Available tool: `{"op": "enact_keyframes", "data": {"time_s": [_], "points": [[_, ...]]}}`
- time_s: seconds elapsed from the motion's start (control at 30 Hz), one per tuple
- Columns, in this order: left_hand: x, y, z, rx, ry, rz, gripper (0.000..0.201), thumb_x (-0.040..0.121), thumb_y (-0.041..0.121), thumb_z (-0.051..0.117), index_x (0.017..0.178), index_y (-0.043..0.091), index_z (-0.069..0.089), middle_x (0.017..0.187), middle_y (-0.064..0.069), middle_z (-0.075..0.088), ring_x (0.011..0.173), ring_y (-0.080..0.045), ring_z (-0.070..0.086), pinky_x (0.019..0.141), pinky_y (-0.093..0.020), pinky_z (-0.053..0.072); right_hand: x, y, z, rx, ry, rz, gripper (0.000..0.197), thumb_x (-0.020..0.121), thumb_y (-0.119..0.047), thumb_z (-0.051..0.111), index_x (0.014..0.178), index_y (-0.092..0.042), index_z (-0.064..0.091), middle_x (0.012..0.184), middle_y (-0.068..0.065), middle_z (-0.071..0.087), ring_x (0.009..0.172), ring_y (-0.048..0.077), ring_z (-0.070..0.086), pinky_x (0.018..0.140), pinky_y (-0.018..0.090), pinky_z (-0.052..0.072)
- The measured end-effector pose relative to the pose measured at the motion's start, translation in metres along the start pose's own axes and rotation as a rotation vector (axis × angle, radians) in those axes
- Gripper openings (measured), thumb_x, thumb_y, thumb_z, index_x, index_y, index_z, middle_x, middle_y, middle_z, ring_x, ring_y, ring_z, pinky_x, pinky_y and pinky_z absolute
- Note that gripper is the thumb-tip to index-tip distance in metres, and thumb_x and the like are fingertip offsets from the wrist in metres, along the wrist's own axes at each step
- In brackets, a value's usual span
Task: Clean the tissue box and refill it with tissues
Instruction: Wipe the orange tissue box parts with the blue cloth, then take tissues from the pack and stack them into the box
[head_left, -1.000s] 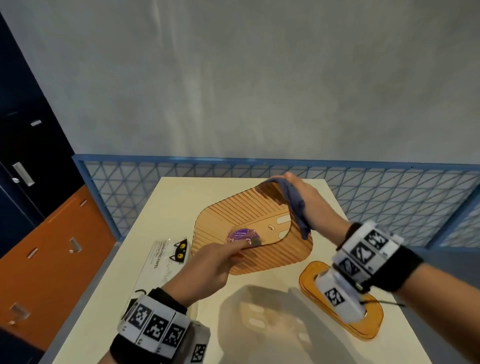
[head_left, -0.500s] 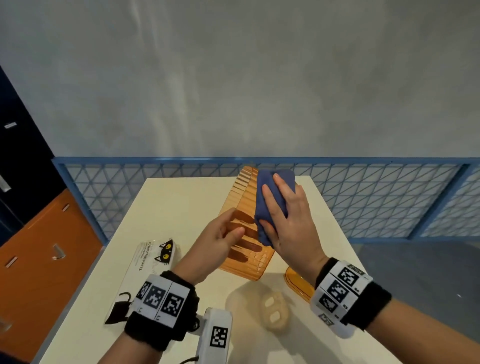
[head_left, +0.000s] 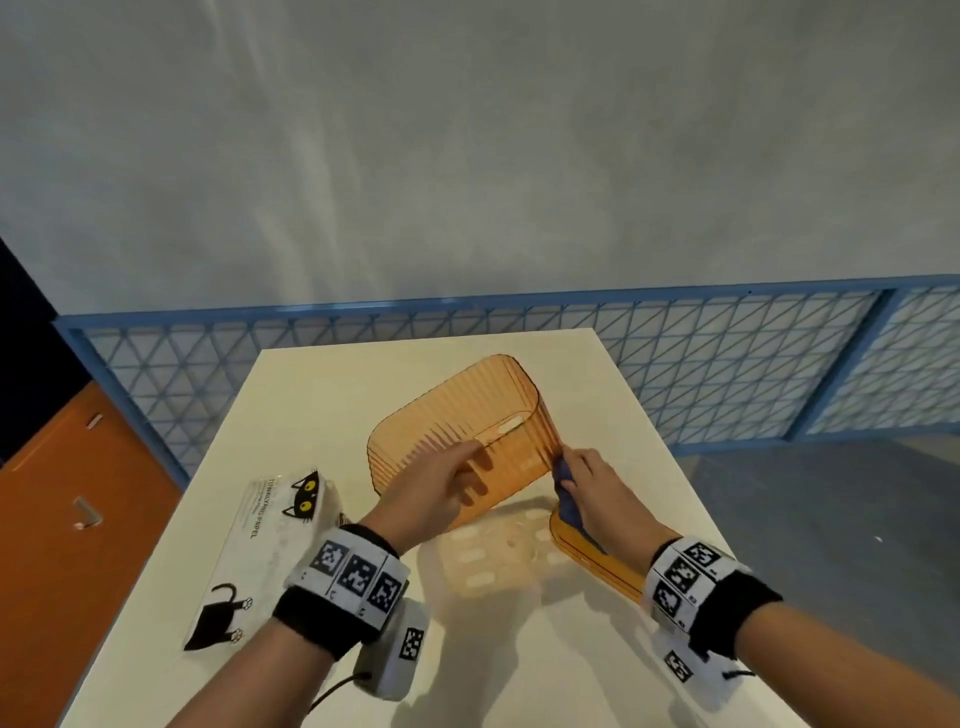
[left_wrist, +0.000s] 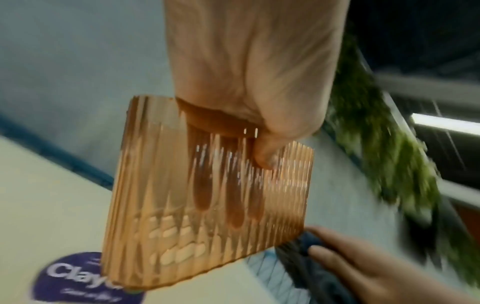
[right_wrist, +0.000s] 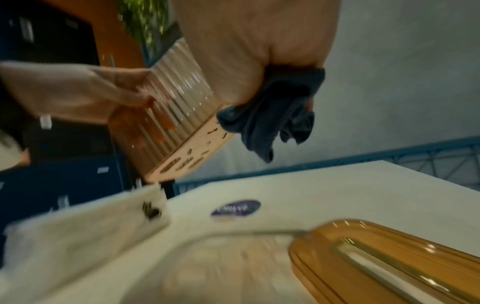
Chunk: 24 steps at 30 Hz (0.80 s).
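A ribbed, see-through orange tissue box (head_left: 457, 436) hangs tilted above the cream table (head_left: 311, 395). My left hand (head_left: 441, 483) grips its near wall, thumb outside and fingers inside (left_wrist: 233, 207). My right hand (head_left: 587, 483) holds a dark blue cloth (head_left: 566, 493) against the box's right lower corner. In the right wrist view the cloth (right_wrist: 275, 115) hangs bunched from my palm beside the box (right_wrist: 182, 115). The box's orange lid (head_left: 592, 556) lies flat on the table under my right wrist. A white tissue pack (head_left: 260, 551) with black cat prints lies at the left.
A round purple sticker (right_wrist: 235, 207) lies on the table under the box. A blue mesh fence (head_left: 727, 364) runs behind the table before a grey wall. Orange and dark blue cabinets (head_left: 62, 509) stand at the left. The table's right edge drops to grey floor (head_left: 831, 545).
The box has turned from edge-on to broad side up and come lower. My right hand with the cloth has slid from the upper face down to the right lower corner.
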<state>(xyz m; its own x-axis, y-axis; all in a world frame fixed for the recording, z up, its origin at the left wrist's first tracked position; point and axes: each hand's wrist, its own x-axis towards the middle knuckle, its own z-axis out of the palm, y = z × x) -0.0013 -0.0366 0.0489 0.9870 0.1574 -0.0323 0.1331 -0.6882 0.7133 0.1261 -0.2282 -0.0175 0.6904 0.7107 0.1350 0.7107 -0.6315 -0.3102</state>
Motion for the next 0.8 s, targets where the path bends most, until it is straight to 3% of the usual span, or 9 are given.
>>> {"op": "enact_keyframes", "data": {"time_s": [0.13,0.27,0.33,0.4,0.47,0.57,0.63,0.73,0.8], "points": [[0.012,-0.029,0.031,0.453,-0.086,0.003,0.049,0.088,-0.002,0.041,0.125,0.030,0.049,0.114,0.010,0.066,0.106,-0.012,0.062,0.083,-0.033,0.053,-0.033,0.016,0.033,-0.057,-0.177,-0.127,0.047,0.092,-0.021,0.051,0.136,-0.011,0.037,0.124,0.006,0.052,0.102,0.021,0.059,0.079,0.021,0.045],[0.012,-0.054,0.053,0.534,-0.156,0.034,0.060,0.087,-0.003,0.041,0.131,0.038,0.043,0.111,0.012,0.064,0.099,-0.010,0.061,0.071,-0.026,0.047,-0.055,0.022,0.057,-0.182,-0.290,-0.257,0.049,0.081,-0.033,0.059,0.124,-0.016,0.044,0.109,-0.002,0.066,0.082,0.009,0.065,0.060,0.014,0.048],[0.013,-0.063,0.061,0.590,-0.207,-0.004,0.047,0.088,0.000,0.042,0.124,0.030,0.049,0.112,0.007,0.066,0.105,-0.015,0.061,0.079,-0.030,0.050,-0.061,0.022,0.067,-0.248,-0.323,-0.283,0.047,0.080,-0.042,0.051,0.121,-0.018,0.047,0.105,-0.004,0.068,0.084,0.012,0.067,0.068,0.018,0.056],[0.015,-0.069,0.067,0.610,-0.265,-0.035,0.045,0.089,0.001,0.041,0.125,0.027,0.047,0.116,0.004,0.067,0.108,-0.019,0.061,0.082,-0.032,0.051,-0.067,0.025,0.075,-0.333,-0.397,-0.224,0.051,0.084,-0.051,0.031,0.124,-0.023,0.044,0.108,-0.005,0.070,0.096,0.018,0.065,0.083,0.033,0.056],[0.017,-0.070,0.069,0.615,-0.295,-0.035,0.046,0.089,0.001,0.041,0.128,0.026,0.045,0.119,0.004,0.066,0.108,-0.019,0.062,0.079,-0.030,0.050,-0.076,0.033,0.086,-0.391,-0.479,-0.175,0.058,0.093,-0.057,0.014,0.142,-0.030,0.031,0.118,-0.004,0.066,0.115,0.024,0.051,0.102,0.050,0.036],[0.021,-0.069,0.068,0.614,-0.312,-0.037,0.045,0.090,0.002,0.042,0.128,0.026,0.044,0.119,0.003,0.065,0.106,-0.020,0.063,0.077,-0.030,0.050,-0.088,0.043,0.100,-0.437,-0.508,-0.110,0.067,0.093,-0.060,0.008,0.149,-0.024,-0.004,0.135,-0.005,0.047,0.145,0.032,0.008,0.116,0.046,-0.008],[0.022,-0.069,0.068,0.612,-0.331,-0.036,0.042,0.091,0.003,0.042,0.126,0.025,0.045,0.116,0.001,0.065,0.104,-0.020,0.062,0.076,-0.030,0.048,-0.089,0.045,0.100,-0.415,-0.518,-0.065,0.069,0.092,-0.061,0.011,0.148,-0.024,-0.005,0.135,-0.006,0.052,0.146,0.026,-0.004,0.115,0.043,-0.015],[0.022,-0.070,0.068,0.611,-0.358,-0.032,0.038,0.092,0.007,0.043,0.126,0.025,0.046,0.113,-0.002,0.064,0.102,-0.022,0.062,0.073,-0.029,0.044,-0.088,0.041,0.098,-0.358,-0.497,-0.036,0.068,0.092,-0.061,0.013,0.148,-0.025,-0.003,0.132,-0.006,0.058,0.140,0.028,0.022,0.114,0.043,-0.012],[0.023,-0.071,0.068,0.601,-0.373,-0.039,0.037,0.093,0.008,0.041,0.126,0.025,0.046,0.113,-0.004,0.064,0.101,-0.023,0.061,0.074,-0.028,0.043,-0.082,0.043,0.097,-0.331,-0.554,-0.007,0.064,0.093,-0.061,0.013,0.149,-0.030,0.004,0.127,-0.009,0.063,0.125,0.021,0.039,0.110,0.045,0.001]]}}
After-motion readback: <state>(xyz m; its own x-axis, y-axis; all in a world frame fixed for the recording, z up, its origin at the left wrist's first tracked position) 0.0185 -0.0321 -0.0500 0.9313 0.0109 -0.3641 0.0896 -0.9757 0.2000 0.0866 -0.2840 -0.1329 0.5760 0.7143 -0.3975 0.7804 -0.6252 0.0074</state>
